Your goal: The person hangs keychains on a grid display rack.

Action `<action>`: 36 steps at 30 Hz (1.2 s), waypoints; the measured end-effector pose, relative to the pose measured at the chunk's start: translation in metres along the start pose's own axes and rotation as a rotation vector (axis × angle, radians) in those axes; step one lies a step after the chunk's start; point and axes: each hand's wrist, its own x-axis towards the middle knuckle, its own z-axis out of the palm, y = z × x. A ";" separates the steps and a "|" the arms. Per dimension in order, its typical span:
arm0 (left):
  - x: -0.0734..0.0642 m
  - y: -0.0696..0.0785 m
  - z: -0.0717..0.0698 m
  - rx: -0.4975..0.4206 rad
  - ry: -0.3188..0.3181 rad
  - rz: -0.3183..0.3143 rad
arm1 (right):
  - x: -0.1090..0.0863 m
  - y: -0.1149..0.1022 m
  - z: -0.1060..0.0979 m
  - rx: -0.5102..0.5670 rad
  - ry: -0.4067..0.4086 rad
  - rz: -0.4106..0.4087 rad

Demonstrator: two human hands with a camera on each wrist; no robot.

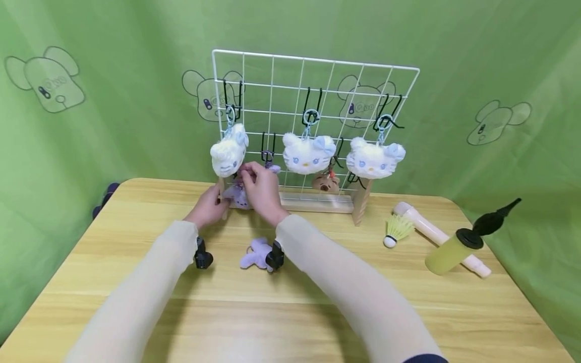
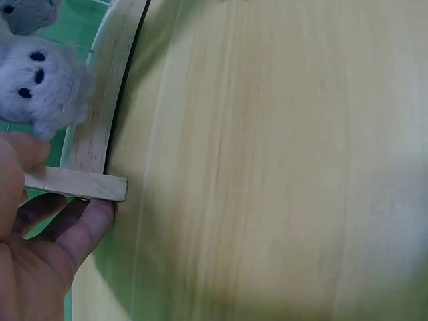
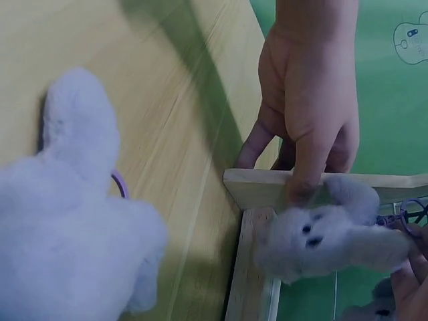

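Observation:
My left hand [image 1: 210, 205] grips the wooden side leg [image 2: 87, 184] of a white wire grid rack [image 1: 315, 64], thumb on one side and fingers on the other. Beside it hangs a lavender long-eared plush keychain [image 3: 314, 244], low at the rack's left end. My right hand [image 1: 264, 190] is raised to the top of this keychain, its fingers pinching near the ear and the purple ring [image 3: 403, 212]; the exact contact is partly hidden. A white cat-head plush keychain [image 1: 228, 154] hangs just above. Another lavender plush keychain [image 1: 257, 253] lies on the table, partly behind the right wrist camera.
Two more white cat-head plush keychains [image 1: 308, 155] [image 1: 374, 160] hang from black hooks. A brown bear plush [image 1: 326, 183] and another purple plush [image 1: 274, 168] hang lower. On the right lie a shuttlecock [image 1: 398, 229], a pink tube [image 1: 426, 227] and a yellow bottle [image 1: 447, 256].

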 end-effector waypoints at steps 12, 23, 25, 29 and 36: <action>-0.001 0.003 0.000 -0.015 -0.036 -0.021 | 0.010 0.002 0.001 -0.116 0.040 0.019; -0.006 0.005 -0.003 -0.044 -0.061 -0.027 | 0.004 -0.005 -0.007 -0.116 -0.063 -0.011; -0.007 0.004 -0.003 -0.040 -0.058 -0.029 | 0.001 -0.007 -0.012 -0.109 -0.095 -0.028; -0.008 0.002 -0.004 -0.036 -0.050 -0.031 | -0.008 -0.008 -0.023 -0.101 -0.149 -0.057; -0.012 0.000 -0.002 -0.043 -0.041 -0.036 | -0.042 0.004 -0.045 -0.077 -0.308 -0.121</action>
